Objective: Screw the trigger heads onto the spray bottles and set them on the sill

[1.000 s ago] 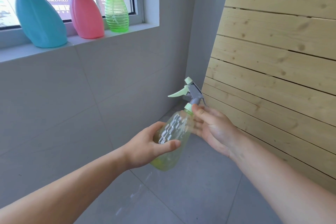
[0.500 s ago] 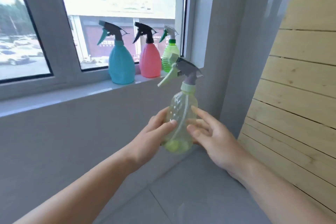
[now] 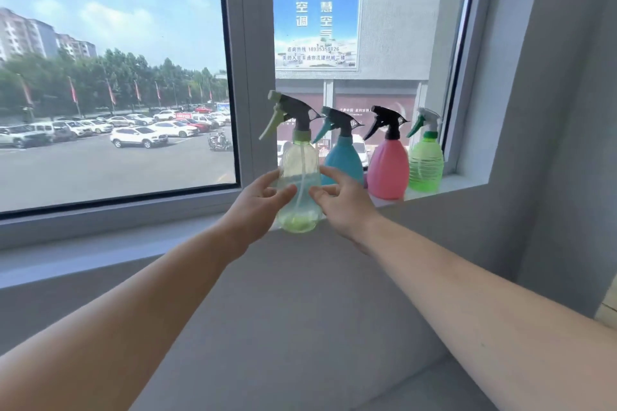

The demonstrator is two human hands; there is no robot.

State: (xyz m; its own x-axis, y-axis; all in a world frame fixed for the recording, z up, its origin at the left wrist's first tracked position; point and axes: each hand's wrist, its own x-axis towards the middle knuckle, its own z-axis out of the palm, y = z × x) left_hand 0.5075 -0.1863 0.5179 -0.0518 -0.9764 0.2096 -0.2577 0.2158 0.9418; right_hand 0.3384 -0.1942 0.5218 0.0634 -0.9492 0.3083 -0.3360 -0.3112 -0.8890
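A wide window [image 3: 113, 77] looked out over a car park, and below it ran the grey sill [image 3: 133, 243], the landmark here. At the sill's right end stood three capped spray bottles in a row: a blue bottle [image 3: 344, 160], a pink bottle [image 3: 390, 170] touching it or nearly so, and a ribbed green bottle [image 3: 425, 167] nearest the window's right edge. Just left of the blue one, above the sill's front edge, a person held a clear pale-green bottle [image 3: 298, 183] upright, its grey-and-green trigger head [image 3: 288, 113] seated on the neck and pointing left. The left hand [image 3: 257, 207] wrapped its fingers around the bottle's left side; the right hand [image 3: 344, 203] pressed thumb and fingers against the right side. Whether the bottle's base touched the sill could not be told.
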